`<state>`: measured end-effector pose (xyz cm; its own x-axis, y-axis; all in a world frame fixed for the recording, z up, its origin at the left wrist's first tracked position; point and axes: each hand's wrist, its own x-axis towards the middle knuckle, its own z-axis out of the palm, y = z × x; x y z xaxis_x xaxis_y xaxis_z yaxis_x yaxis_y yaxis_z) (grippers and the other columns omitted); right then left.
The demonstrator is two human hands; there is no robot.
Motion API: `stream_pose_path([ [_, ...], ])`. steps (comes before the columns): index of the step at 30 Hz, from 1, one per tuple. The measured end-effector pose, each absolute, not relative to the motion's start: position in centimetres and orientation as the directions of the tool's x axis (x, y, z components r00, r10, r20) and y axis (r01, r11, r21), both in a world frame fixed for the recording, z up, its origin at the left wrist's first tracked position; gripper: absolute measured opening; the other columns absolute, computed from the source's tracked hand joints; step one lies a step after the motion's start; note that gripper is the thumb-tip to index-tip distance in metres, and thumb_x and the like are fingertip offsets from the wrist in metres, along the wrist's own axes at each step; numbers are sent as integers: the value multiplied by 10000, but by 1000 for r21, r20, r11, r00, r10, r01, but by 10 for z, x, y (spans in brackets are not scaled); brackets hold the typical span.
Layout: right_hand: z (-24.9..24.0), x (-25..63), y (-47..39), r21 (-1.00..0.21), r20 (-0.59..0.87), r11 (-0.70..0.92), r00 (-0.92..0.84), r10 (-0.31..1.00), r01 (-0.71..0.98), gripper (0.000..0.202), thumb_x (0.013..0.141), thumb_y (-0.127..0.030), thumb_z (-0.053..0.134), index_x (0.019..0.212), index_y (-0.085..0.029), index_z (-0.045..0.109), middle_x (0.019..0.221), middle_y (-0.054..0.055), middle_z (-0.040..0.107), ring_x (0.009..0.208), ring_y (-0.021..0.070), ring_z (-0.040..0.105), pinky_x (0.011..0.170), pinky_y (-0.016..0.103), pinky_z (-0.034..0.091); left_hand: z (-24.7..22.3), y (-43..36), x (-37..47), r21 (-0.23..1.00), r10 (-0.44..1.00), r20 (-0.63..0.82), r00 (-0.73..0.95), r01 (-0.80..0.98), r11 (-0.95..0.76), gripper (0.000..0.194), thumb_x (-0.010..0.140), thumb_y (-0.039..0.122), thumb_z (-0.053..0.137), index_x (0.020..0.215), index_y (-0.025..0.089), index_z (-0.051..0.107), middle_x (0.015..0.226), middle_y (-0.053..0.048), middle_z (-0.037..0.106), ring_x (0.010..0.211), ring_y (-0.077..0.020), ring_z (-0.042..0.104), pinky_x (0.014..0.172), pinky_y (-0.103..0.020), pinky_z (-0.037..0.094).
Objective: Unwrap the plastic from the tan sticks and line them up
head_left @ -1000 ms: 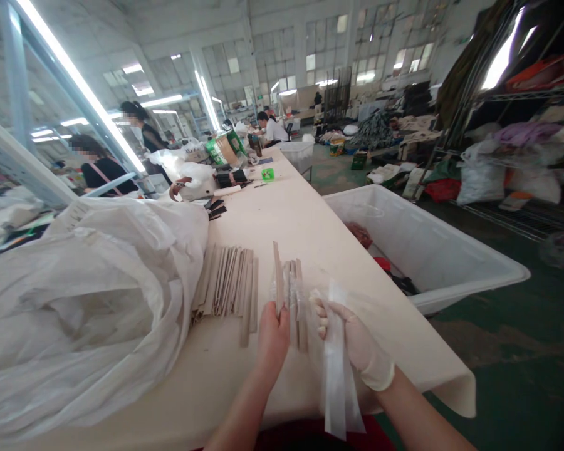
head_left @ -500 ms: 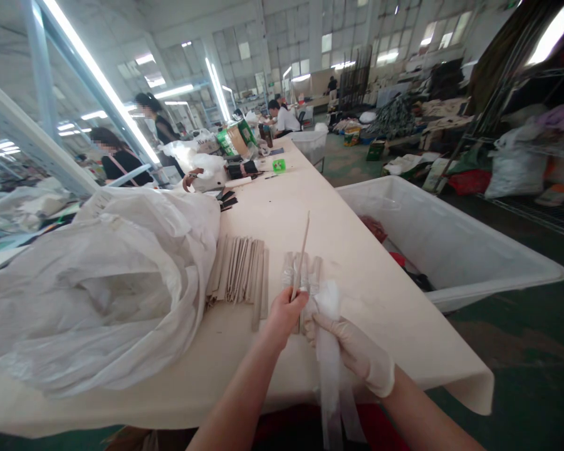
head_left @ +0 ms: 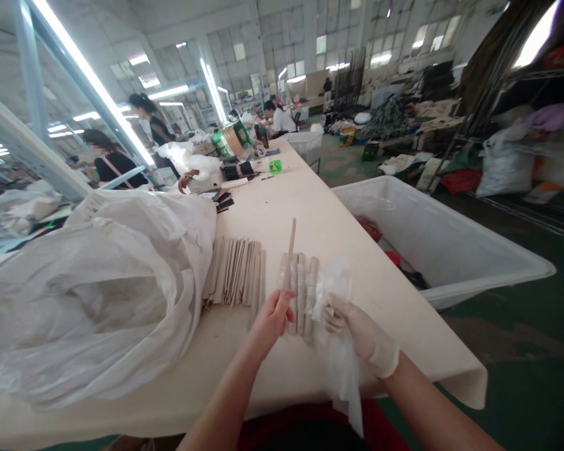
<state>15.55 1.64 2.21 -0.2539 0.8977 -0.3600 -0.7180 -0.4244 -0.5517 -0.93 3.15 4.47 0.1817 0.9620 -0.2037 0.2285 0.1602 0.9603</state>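
Observation:
My bare left hand (head_left: 273, 314) is closed around the lower end of a thin beige strip (head_left: 292, 247), which points up and away from me. On the table just beyond and beside it lie several wrapped beige bundles (head_left: 301, 294), with clear film around them. My gloved right hand (head_left: 352, 322) grips a length of translucent white plastic film (head_left: 341, 369), whose tail hangs over the table's near edge. To the left of my left hand, a row of loose beige strips (head_left: 235, 272) lies side by side.
A large white sack (head_left: 98, 294) slumps on the left of the cream-covered table (head_left: 282, 194). Along the right edge stands a white plastic bin (head_left: 470, 244) with red and dark items inside. Further up are a green box (head_left: 275, 166) and black pieces (head_left: 224, 202). People work beyond.
My left hand has moved slightly left with the strip, which now stands more upright. My right hand has drawn the film to the right, away from the left hand.

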Motion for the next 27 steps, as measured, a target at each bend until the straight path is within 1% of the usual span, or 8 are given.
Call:
stream_pose_path([
  [4,27,184,38,-503,-340,-366,-210,917,-783,262,611,-305,769,608,-144,562,497,-68,486,330,13,275,326,143,277,29,-10,-33,932,945,-241,219,323,163,439,842,506,408,1029,133,545,633,37,482,498,-87,441,496,-207,357],
  [11,26,180,50,-524,-282,-255,-116,952,-813,259,598,-286,785,642,-141,574,523,-86,478,329,-4,243,309,119,233,34,-60,-36,879,881,-374,289,414,237,496,870,533,351,1107,132,521,557,54,428,457,-85,372,456,-204,306],
  [13,28,173,47,-544,-271,-213,-70,960,-812,253,630,-300,769,617,-148,567,512,-80,488,335,11,300,322,130,276,35,-59,-32,867,871,-392,296,435,242,479,880,513,336,1088,123,521,555,55,432,453,-82,377,454,-201,305],
  [15,31,170,43,-616,-275,-169,10,961,-770,220,679,-336,734,676,-153,612,555,-49,563,403,56,447,415,162,402,34,-56,-31,859,857,-408,313,450,245,467,884,493,327,1074,111,517,541,61,429,446,-79,379,451,-196,311],
  [17,32,169,38,-747,-279,-114,153,948,-655,248,696,-366,718,793,-147,652,690,1,657,590,132,595,594,228,494,32,-53,-32,852,837,-436,330,450,267,463,882,483,324,1060,101,515,519,70,416,425,-73,359,434,-190,303],
  [19,31,170,34,-864,-255,-78,300,919,-498,312,658,-375,750,847,-146,655,819,30,694,768,187,637,718,268,497,31,-52,-34,853,818,-459,348,429,296,468,880,488,316,1048,100,516,506,76,410,399,-66,330,407,-184,274],
  [21,29,171,31,-905,-251,-86,360,899,-418,372,619,-394,777,870,-150,651,876,39,703,820,213,643,734,287,497,32,-50,-36,861,807,-462,369,404,308,475,879,501,309,1039,106,517,499,78,413,380,-60,311,385,-182,244],
  [27,27,172,26,-900,-275,-110,353,894,-422,410,632,-445,754,892,-143,657,835,66,714,787,247,661,674,323,521,43,-44,-33,873,805,-448,390,387,298,483,862,538,330,997,120,530,469,84,398,357,-54,273,354,-177,200],
])
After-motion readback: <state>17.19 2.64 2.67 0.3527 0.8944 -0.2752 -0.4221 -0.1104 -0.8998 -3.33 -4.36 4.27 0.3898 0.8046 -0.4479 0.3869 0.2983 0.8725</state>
